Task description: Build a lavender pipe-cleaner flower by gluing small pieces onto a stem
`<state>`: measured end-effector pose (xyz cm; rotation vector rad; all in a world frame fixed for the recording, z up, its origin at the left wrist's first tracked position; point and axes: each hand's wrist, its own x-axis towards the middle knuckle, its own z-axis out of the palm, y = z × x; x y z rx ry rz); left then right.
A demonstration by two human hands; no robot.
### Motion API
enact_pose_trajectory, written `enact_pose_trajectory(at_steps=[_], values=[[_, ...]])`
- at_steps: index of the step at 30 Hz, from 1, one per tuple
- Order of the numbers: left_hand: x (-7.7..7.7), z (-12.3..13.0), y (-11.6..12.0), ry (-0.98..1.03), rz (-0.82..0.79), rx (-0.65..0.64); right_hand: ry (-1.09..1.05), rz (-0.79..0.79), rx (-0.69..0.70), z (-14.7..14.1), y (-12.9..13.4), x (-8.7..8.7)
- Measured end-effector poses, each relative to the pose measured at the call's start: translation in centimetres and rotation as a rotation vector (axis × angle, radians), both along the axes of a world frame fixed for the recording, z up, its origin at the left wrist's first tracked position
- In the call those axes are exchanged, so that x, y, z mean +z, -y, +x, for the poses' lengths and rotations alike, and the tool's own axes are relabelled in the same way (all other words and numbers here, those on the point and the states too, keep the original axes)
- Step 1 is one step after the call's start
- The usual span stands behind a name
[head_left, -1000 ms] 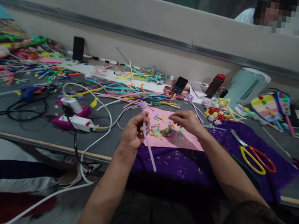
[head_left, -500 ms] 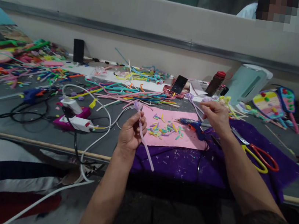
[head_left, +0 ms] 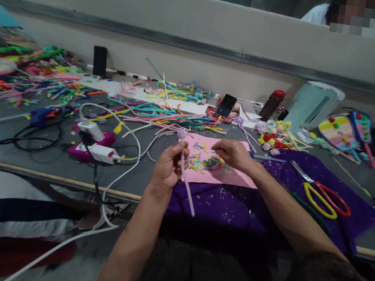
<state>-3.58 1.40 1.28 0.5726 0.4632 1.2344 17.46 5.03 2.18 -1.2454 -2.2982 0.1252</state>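
Observation:
My left hand (head_left: 171,164) is closed around the stem of a lilac pipe-cleaner flower (head_left: 187,191). Its small curled head shows above the fingertips and its stem hangs down to the right. Over the pink sheet (head_left: 238,178) is my right hand (head_left: 230,153), fingers bent and tips close together; anything pinched between them is too small to make out. Beneath it, short cut pipe-cleaner pieces (head_left: 198,165) in yellow, purple and green are scattered on the sheet. The glue gun is mostly hidden behind my right hand, leaving a glue stick (head_left: 268,158) visible.
Scissors (head_left: 326,197) with red and yellow handles lie on the purple cloth (head_left: 353,224). Long pipe cleaners (head_left: 176,118) spread behind the sheet. A power strip (head_left: 92,148) with cables, another glue gun (head_left: 42,116), a phone (head_left: 226,105), a bottle (head_left: 272,105) and a jug (head_left: 312,107) stand around.
My right hand has moved left and slightly down, from beside the lilac stems to above the cut pieces, covering the glue gun. My left hand keeps the flower, shifted slightly right.

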Motion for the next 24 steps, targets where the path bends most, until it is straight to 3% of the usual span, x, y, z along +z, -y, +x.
enact_pose_trajectory(at_steps=[7, 17, 20, 24], values=[[0.0, -0.1, 0.0, 0.002, -0.008, -0.005, 0.276, 0.01, 0.101, -2.9, -1.6, -0.6], [-0.1, -0.2, -0.1, 0.014, -0.004, 0.006, 0.387, -0.033, 0.092, -5.0, -1.8, 0.0], [-0.1, -0.2, -0.1, 0.009, -0.01, 0.01, 0.427, -0.054, 0.145, -4.9, -1.6, -0.1], [-0.1, -0.1, 0.0, 0.017, -0.004, -0.004, 0.434, -0.054, 0.088, -3.0, -1.3, -0.1]])
